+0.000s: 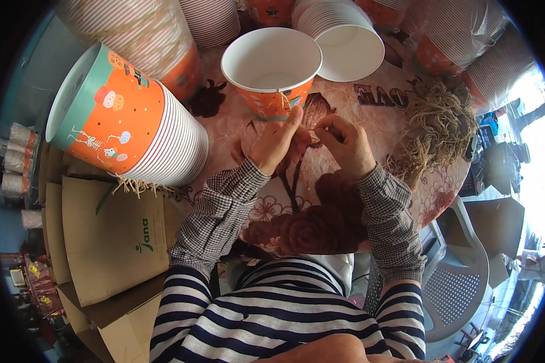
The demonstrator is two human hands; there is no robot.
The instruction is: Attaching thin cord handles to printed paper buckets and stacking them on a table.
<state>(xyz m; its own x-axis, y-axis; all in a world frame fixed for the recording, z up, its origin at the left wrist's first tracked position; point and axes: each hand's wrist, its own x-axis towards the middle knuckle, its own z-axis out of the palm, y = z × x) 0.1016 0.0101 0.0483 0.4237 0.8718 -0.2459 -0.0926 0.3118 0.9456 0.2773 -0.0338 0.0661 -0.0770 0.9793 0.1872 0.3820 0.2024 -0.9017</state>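
In front of the cup (271, 69), right hand (350, 146) grip pinched together, left hand (275, 146) grip I cannot tell.

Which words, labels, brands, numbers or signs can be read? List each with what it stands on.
Dark capitals on the tablecloth: legible, not copied here.
Green lettering with an emblem on the cardboard flap: legible, not copied here.
Faint print beside it: too small.
Any print on the upright cup and tilted cup stack: too small to read.
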